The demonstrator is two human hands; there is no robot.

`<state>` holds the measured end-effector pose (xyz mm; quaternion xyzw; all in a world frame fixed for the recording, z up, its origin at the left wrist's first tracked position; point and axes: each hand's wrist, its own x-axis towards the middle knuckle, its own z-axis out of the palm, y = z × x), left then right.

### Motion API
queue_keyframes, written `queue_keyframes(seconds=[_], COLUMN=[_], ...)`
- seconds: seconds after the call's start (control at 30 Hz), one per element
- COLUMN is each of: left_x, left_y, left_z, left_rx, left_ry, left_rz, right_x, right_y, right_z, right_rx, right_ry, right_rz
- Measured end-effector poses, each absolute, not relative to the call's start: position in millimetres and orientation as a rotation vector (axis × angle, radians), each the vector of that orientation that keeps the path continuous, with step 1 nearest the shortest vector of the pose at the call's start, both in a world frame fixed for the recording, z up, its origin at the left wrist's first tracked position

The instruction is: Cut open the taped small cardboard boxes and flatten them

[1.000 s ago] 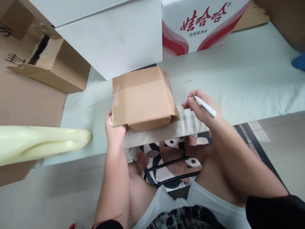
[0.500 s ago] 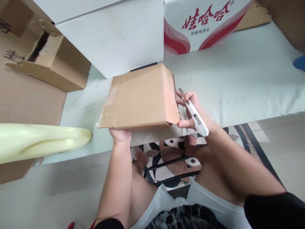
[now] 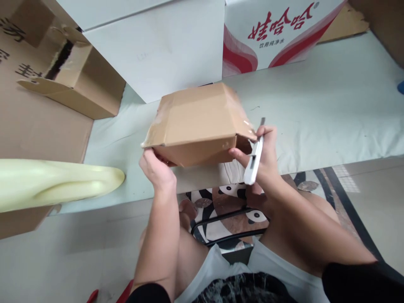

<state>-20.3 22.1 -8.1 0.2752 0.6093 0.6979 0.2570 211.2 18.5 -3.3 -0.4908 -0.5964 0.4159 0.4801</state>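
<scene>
A brown cardboard box [image 3: 198, 113] is held up above the cloth-covered table, tilted so its top and near side face me. My left hand [image 3: 156, 168] grips its near left corner, with the fingers partly hidden under the box. At the right end, my right hand [image 3: 263, 149] is closed around a white utility knife [image 3: 253, 166], its blade showing beyond the fingers. The thumb of that hand touches the box's near right edge, close to a loose flap. Torn paper and tape marks run along both ends of the box.
Behind stand a large white box [image 3: 170, 50] and a white carton with red print [image 3: 271, 42]. On the left are an open cardboard box [image 3: 94, 80] and a pale yellow curved object [image 3: 63, 183]. A panda-patterned mat [image 3: 227, 223] lies below the light green tablecloth [image 3: 331, 109].
The box has tilted, so its near side now shows. My left hand has come further into view at the corner, and the knife in my right hand has turned more upright.
</scene>
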Motion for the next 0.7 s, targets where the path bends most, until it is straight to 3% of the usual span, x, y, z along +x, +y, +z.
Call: queue_keyframes(seconds=[0.2, 0.43, 0.7], left_x=[-30, -46, -56], left_y=[17, 0, 13], left_z=[-2, 6, -8], left_rx=[0.755, 1.024, 1.308], left_ry=[1.442, 1.248, 1.697], left_rz=[1.859, 1.419, 1.502], right_x=[222, 247, 240], right_y=[29, 44, 51], right_z=[5, -1, 4], right_rx=[-1.333, -1.343, -1.098], right_ry=[-1.318, -1.165, -0.875], right_rz=[0.76, 0.799, 1.002])
